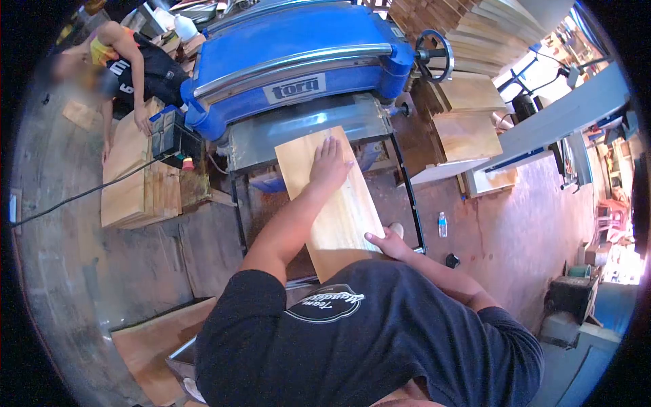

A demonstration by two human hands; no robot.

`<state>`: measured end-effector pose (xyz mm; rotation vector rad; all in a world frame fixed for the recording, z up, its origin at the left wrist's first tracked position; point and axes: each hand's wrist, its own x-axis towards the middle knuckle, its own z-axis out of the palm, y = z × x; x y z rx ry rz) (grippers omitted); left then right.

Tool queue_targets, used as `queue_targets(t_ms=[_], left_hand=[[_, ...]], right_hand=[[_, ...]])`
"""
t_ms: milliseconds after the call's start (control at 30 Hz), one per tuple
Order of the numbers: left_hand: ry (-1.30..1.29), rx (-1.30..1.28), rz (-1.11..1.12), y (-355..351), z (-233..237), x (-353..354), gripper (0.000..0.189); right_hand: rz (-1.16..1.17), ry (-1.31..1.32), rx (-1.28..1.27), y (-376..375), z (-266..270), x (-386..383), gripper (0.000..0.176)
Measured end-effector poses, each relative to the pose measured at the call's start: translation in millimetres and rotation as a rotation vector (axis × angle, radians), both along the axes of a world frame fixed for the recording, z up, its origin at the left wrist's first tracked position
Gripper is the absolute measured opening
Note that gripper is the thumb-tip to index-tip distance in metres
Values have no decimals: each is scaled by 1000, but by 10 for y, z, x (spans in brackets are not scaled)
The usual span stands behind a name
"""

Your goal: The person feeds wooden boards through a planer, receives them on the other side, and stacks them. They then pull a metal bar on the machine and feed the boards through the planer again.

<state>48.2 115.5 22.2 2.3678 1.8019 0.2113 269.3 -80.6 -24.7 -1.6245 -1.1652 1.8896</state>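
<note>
A pale wooden board (349,217) slants from my body to the blue thickness planer (291,57), its far end over the planer's metal bed (305,129). My left hand (330,165) lies flat on the board's upper face near that far end, fingers stretched forward. Lower down, my right hand (388,244) grips the board's right edge with the thumb on top; its other fingers are hidden below. The board's near end meets my dark shirt.
At the left, another person (135,64) leans over a stack of boards (129,190) beside a black box (175,132) with a cable. More boards (468,136) are piled at the right. A plastic bottle (443,224) stands on the floor. A handwheel (435,55) juts from the planer.
</note>
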Motion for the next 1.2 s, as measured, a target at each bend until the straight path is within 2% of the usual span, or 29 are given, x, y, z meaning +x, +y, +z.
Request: queue_targets(t_ms=[100,133,167,267,333,400,467,533,600,633,700,733,767,800,833,867,900,967,1033,1100,1167,1200], left_hand=[[-57,30,-63,-395,23,-93,73],[-146,-30,-135,-529,40,-155,70],[-237,-94,-202,-698,59,-228,67],[-296,-121,-225,-1283,220,-493,62],[-316,-102,-161,-1699,185,-597,61],[-336,-79,-98,-1898,201,-605,60],[-391,-79,-59,-1981,266,-517,60],[-388,-14,-24,-1807,140,-435,58],[-372,167,55,-1459,62,-391,55],[-372,159,56,-1314,84,-375,55],[-281,280,163,-1012,162,-365,49],[-280,275,140,-939,160,-390,49],[-282,315,154,-876,130,-398,46],[-291,358,165,-795,85,-387,42],[-351,343,166,-703,-47,-444,39],[-296,325,123,-574,-236,-524,35],[-214,269,182,-539,1,-448,29],[-207,350,184,-447,-159,-452,24],[-215,355,178,-426,-115,-422,22],[-211,362,179,-356,-23,-414,20],[-227,368,192,-322,20,-397,16],[-225,369,176,-302,-12,-415,16]], right_hand=[[-35,-6,-39,-22,4,-39,52],[-55,-2,-52,1,-5,-48,49],[-44,0,-51,16,73,-80,49],[-128,33,-24,195,319,-254,52],[-228,50,-85,439,330,-388,51],[-194,81,-32,768,239,-494,57],[-153,-98,90,1193,8,-548,64],[-90,-143,80,1593,88,-616,70],[-73,-190,18,1868,515,-753,71],[-58,-240,-45,1930,638,-821,73],[-125,-154,4,2047,361,-932,75],[-205,-68,54,2100,209,-955,78],[-162,-287,51,2118,355,-948,87],[-174,-251,79,2104,452,-964,87],[-114,-289,135,2216,142,-940,86],[-34,-439,110,2289,72,-945,86],[-58,-397,175,2367,-258,-949,87],[62,-404,168,2332,156,-936,99],[-38,-315,111,2264,207,-898,97],[124,191,-180,2160,95,-720,89],[427,-30,-226,2049,24,-469,80],[483,-23,-200,1905,232,-292,75]])
